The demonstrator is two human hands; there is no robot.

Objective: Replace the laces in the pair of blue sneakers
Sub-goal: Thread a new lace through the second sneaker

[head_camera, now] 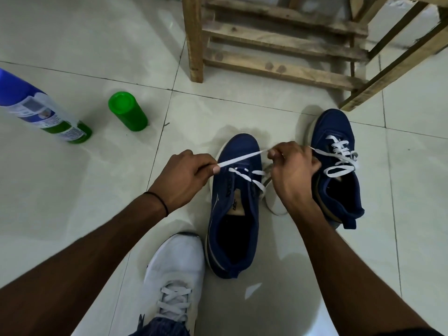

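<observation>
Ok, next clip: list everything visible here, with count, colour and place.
blue sneakers: 2, navy, on the floor, one centre, one right
white lace: 1, white, partly threaded in the centre sneaker, stretched between both hands
second lace: 1, white, threaded in the right sneaker
loose lace: 1, off-white, on the floor between the sneakers
green cap: 1, green, on the floor, left
spray can: 1, blue and green, far left
wooden frame: 1, brown, top
floor: pale tiles
white shoe: 1, bottom centre, on the person's foot
wristband: 1, black, left wrist
left hand: pinches the white lace
right hand: grips the white lace
</observation>
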